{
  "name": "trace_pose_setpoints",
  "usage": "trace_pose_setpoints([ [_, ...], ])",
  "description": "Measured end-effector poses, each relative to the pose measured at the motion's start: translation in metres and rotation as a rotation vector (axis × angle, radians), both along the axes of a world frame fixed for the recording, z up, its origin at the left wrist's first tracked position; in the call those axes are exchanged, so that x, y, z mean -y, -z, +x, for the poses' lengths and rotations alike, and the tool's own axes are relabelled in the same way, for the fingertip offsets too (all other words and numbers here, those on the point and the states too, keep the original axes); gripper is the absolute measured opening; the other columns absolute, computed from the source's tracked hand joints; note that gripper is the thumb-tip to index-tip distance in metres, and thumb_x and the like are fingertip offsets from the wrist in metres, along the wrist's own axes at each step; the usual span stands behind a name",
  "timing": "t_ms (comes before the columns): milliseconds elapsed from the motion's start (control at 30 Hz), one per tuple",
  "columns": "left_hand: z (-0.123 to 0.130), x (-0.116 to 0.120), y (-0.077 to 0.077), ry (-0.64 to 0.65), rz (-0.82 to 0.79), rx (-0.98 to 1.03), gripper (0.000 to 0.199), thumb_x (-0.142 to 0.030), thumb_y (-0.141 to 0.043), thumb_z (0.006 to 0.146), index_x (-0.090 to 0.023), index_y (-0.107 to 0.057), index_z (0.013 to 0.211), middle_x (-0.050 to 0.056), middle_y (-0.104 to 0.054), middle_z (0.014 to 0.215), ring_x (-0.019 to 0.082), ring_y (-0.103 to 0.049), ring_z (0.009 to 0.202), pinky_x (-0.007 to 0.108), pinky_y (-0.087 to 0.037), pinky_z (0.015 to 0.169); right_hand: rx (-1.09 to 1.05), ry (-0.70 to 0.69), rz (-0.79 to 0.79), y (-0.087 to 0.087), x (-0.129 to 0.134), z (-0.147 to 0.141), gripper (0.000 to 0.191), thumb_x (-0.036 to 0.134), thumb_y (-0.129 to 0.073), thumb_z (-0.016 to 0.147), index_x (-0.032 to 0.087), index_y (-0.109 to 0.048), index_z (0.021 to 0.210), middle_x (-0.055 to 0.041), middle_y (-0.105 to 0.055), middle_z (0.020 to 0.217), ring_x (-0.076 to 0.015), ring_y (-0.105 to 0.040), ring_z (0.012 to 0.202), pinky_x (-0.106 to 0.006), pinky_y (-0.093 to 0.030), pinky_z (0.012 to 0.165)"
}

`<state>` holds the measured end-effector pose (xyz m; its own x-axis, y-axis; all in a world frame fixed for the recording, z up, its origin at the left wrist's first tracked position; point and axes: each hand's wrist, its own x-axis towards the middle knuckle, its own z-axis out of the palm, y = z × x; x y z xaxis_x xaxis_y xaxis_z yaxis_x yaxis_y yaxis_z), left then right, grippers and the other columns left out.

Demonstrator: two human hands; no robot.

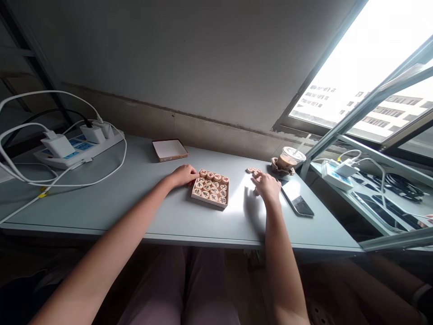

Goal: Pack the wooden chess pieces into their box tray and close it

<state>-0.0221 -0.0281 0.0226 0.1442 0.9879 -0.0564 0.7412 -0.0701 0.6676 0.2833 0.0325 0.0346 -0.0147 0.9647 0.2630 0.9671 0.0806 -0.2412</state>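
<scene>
A shallow square box (209, 203) holds rows of round wooden Chinese chess pieces (214, 190), with red characters in the far row and black ones nearer. My left hand (183, 175) grips the box at its far left corner, fingers bent against the rim. To the right, my right hand (267, 186) is low over the table with fingers curled down, and a wooden piece (256, 192) shows at its thumb side. A few loose chess pieces (251, 170) lie just beyond those fingertips. The hand partly hides them.
The open box lid (170, 150) lies near the wall. An iced drink cup (290, 158) in a cardboard holder and a phone (297, 198) are right of my right hand. At left is a power strip (81, 146) with chargers and looping white cables. A metal frame (338, 122) borders the right.
</scene>
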Motion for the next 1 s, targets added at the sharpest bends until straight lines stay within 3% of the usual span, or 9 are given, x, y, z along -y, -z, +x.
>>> trace_pose_setpoints([
  [33,0.001,0.0,0.0,-0.02,0.01,-0.012,0.034,-0.035,-0.042,0.075,-0.016,-0.044,0.047,0.001,-0.053,0.046,0.012,-0.045,0.047,0.024,-0.028,0.052,0.006,0.083,-0.043,-0.001,-0.001,0.01,0.024,0.042,-0.056,0.077,0.021,-0.066,0.079,-0.0093,-0.066,0.083,-0.0279,-0.059,0.085,-0.037,-0.039,0.07],
  [100,0.004,0.0,0.001,-0.062,0.029,-0.031,0.033,-0.035,-0.042,0.076,-0.017,-0.045,0.049,0.001,-0.054,0.047,0.012,-0.046,0.047,0.024,-0.027,0.052,-0.067,0.097,-0.145,-0.001,-0.004,0.029,0.029,0.049,-0.058,0.073,0.021,-0.065,0.078,-0.0083,-0.066,0.078,-0.0273,-0.06,0.081,-0.035,-0.04,0.065],
  [300,0.014,-0.004,0.007,-0.18,0.163,-0.18,0.031,-0.038,-0.042,0.081,-0.017,-0.055,0.061,0.005,-0.06,0.059,0.016,-0.049,0.056,0.025,-0.023,0.052,-0.328,-0.3,-0.259,0.012,-0.01,0.058,0.02,0.037,-0.068,0.062,0.025,-0.064,0.077,-0.0065,-0.066,0.074,-0.0237,-0.061,0.064,-0.037,-0.046,0.057],
  [467,0.016,-0.008,0.013,-0.225,0.21,-0.268,0.035,-0.04,-0.04,0.083,-0.017,-0.061,0.067,0.008,-0.065,0.073,0.019,-0.054,0.067,0.025,-0.022,0.053,-0.285,-0.384,-0.303,0.011,-0.007,0.058,0.017,0.033,-0.069,0.063,0.024,-0.067,0.077,-0.0075,-0.066,0.079,-0.0247,-0.062,0.068,-0.036,-0.047,0.057],
  [600,0.013,-0.005,0.013,-0.184,0.227,-0.281,0.039,-0.038,-0.037,0.086,-0.017,-0.063,0.065,0.007,-0.065,0.071,0.018,-0.055,0.066,0.026,-0.023,0.053,-0.242,-0.449,-0.307,-0.003,0.004,0.039,0.021,0.04,-0.068,0.067,0.022,-0.068,0.078,-0.0073,-0.065,0.082,-0.0223,-0.061,0.071,-0.033,-0.046,0.059],
  [733,0.01,-0.004,0.012,-0.124,0.249,-0.285,0.043,-0.038,-0.034,0.088,-0.016,-0.063,0.065,0.008,-0.065,0.072,0.017,-0.055,0.064,0.026,-0.024,0.054,-0.354,-0.64,-0.203,-0.015,0.014,-0.004,0.034,0.051,-0.062,0.073,0.021,-0.067,0.089,-0.0069,-0.065,0.088,-0.019,-0.059,0.074,-0.03,-0.047,0.063],
  [833,0.008,-0.005,0.013,-0.116,0.241,-0.29,0.046,-0.04,-0.032,0.09,-0.016,-0.062,0.065,0.009,-0.065,0.073,0.018,-0.056,0.066,0.026,-0.025,0.055,-0.356,-0.777,-0.117,-0.017,0.015,-0.037,0.036,0.051,-0.06,0.075,0.021,-0.067,0.092,-0.0062,-0.065,0.086,-0.0177,-0.058,0.076,-0.03,-0.047,0.068],
  [1000,0.007,-0.003,0.012,-0.113,0.215,-0.269,0.048,-0.043,-0.031,0.09,-0.015,-0.063,0.068,0.01,-0.066,0.075,0.02,-0.057,0.068,0.026,-0.029,0.058,-0.237,-0.887,-0.174,-0.015,0.01,-0.078,0.03,0.048,-0.06,0.078,0.021,-0.067,0.09,-0.004,-0.066,0.088,-0.0156,-0.059,0.075,-0.026,-0.044,0.065],
])
